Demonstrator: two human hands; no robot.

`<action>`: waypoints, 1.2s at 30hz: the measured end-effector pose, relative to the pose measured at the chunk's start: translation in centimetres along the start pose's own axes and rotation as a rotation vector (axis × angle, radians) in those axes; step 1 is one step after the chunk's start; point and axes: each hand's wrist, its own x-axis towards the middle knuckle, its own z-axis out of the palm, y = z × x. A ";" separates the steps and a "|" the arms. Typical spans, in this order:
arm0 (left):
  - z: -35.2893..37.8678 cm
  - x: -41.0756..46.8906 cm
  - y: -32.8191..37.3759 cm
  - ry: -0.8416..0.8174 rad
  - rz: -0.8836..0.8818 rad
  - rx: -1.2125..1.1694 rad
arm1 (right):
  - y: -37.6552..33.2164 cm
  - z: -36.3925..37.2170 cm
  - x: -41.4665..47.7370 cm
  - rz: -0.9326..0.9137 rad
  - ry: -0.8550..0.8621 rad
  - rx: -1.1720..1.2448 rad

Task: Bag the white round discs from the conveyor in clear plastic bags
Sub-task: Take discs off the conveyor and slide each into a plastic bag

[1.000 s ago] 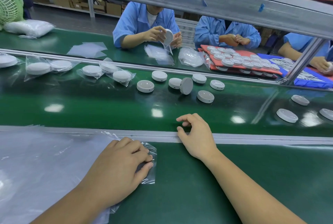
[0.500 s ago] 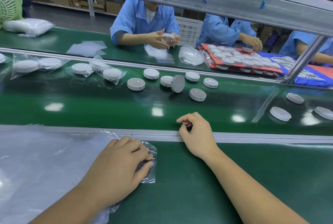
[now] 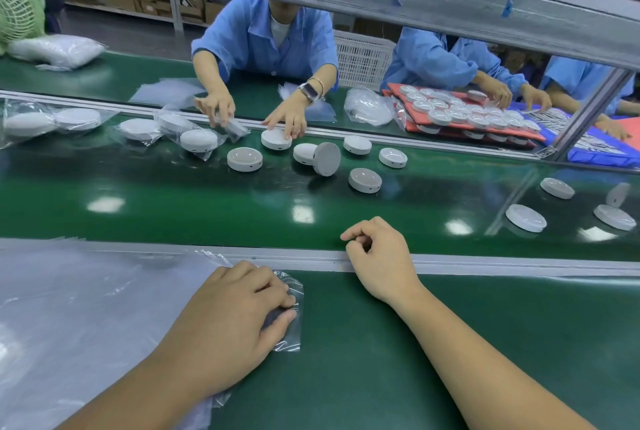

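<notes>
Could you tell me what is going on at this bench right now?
This is a bagging line. The person's left hand pinches the corner of a clear plastic bag on the near bench, while the right hand rests empty and loosely curled on the conveyor rail. Loose white discs lie on the green belt, with bagged discs farther left. Opposite, a worker in blue touches one disc.

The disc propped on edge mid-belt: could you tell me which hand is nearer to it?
Right. The right hand rests on the rail just short of the disc; the left hand holds clear bags farther back.
</notes>
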 end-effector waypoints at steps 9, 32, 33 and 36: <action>0.0 -0.1 0.0 -0.005 -0.002 0.010 | 0.2 0.0 -0.1 -0.019 0.037 -0.006; -0.2 -0.1 0.3 -0.007 -0.010 -0.019 | 0.2 0.0 0.0 -0.013 0.027 -0.001; -0.2 -0.1 0.3 -0.010 -0.011 -0.019 | 0.2 0.0 0.0 -0.013 0.025 0.002; -0.2 -0.1 0.3 -0.014 -0.014 -0.024 | 0.2 0.1 0.1 -0.010 0.023 0.012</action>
